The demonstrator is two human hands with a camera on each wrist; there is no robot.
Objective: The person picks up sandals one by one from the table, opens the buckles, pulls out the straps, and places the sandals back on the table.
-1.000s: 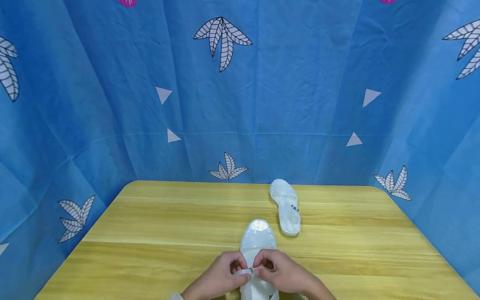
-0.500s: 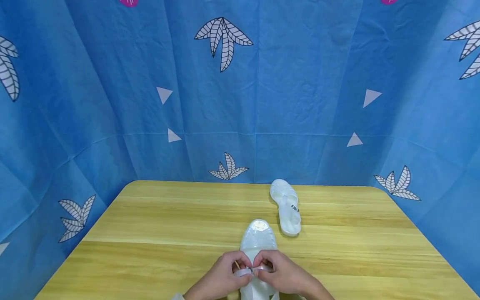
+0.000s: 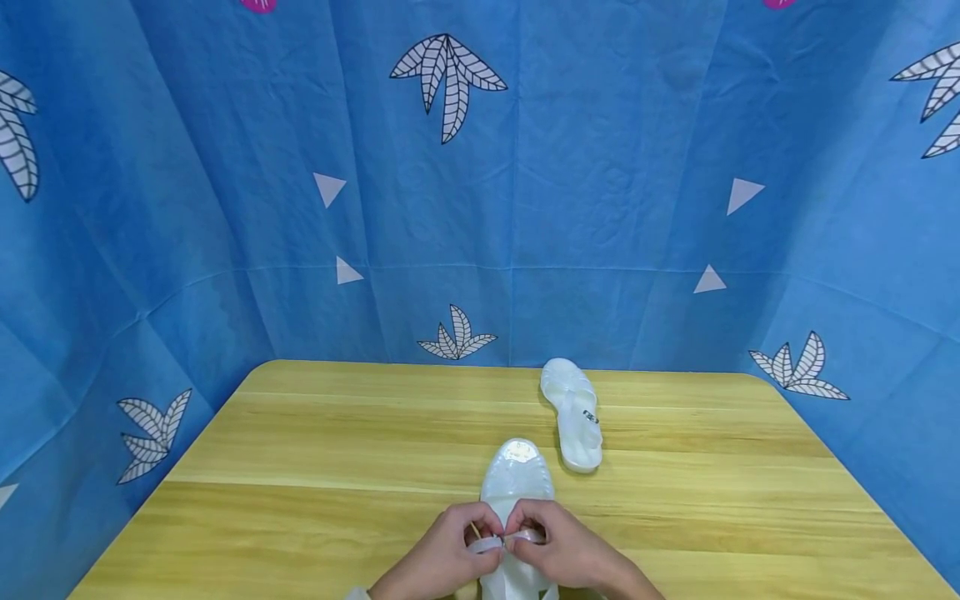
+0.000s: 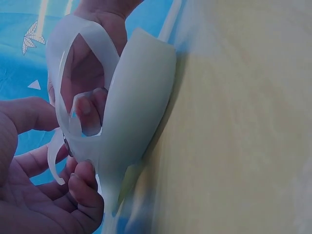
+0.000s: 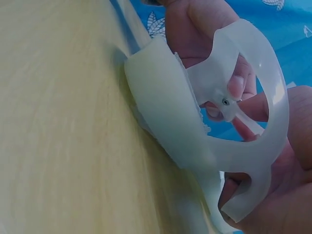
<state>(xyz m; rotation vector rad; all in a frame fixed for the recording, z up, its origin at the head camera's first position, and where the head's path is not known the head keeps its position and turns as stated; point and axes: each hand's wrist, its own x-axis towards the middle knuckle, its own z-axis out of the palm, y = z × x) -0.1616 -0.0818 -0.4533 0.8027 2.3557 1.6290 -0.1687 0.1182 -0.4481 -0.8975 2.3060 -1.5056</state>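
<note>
A white translucent sandal lies toe away from me at the table's front, its heel nearest. My left hand pinches the free end of its ankle strap between thumb and index finger. From the other side my right hand pinches the strap close to those fingertips. Between the hands is a small metal buckle, mostly hidden by fingers; a metal rivet shows on the strap in the right wrist view. The strap's loose tip hangs by my left fingers.
The matching white sandal, with a dark metal buckle on it, lies farther back and to the right on the wooden table. A blue patterned curtain encloses the table's back and sides.
My left fingertips have moved slightly right, closer to my right fingertips, and now cover more of the buckle. Both hands keep their pinch on the strap; the sandals stay in place.
</note>
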